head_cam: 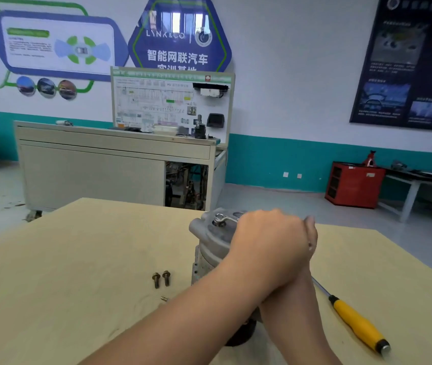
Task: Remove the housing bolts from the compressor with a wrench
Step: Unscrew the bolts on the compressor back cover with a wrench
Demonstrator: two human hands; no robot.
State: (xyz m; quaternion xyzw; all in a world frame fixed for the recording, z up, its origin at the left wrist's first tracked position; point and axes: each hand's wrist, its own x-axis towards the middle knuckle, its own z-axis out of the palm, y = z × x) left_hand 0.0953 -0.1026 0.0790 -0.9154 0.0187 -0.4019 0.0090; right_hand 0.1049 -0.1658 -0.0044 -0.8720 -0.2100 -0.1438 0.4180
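- The table carries everything. The compressor sits on it right of centre, near the person, probably so that both arms can bear down on it.
- The compressor stands on end with its long axis vertical. Its bolted housing face points up and a dark end rests on the table. This puts the bolt heads on top, where a wrench can swing flat.
- The left hand reaches across from 7 o'clock and lies over the top of the compressor. Its fingers curl down over the wrench handle, as far as I can judge. The fingertips themselves are hidden.
- The right hand comes up from 5 o'clock and tucks under the left, so only its outer edge shows. I cannot tell what its fingers are doing. Stacking the hands likely adds force to the pull.
- A yellow-handled screwdriver lies at 4 o'clock from the compressor, with its shaft pointing back toward the compressor.
- The wrench has its ring end seated on a bolt at 10 o'clock on the top face. Its shank runs toward 3 o'clock and disappears under the left hand.
- Two loose bolts lie side by side at 8 o'clock from the compressor, apart from it. They suggest the job is partly done.
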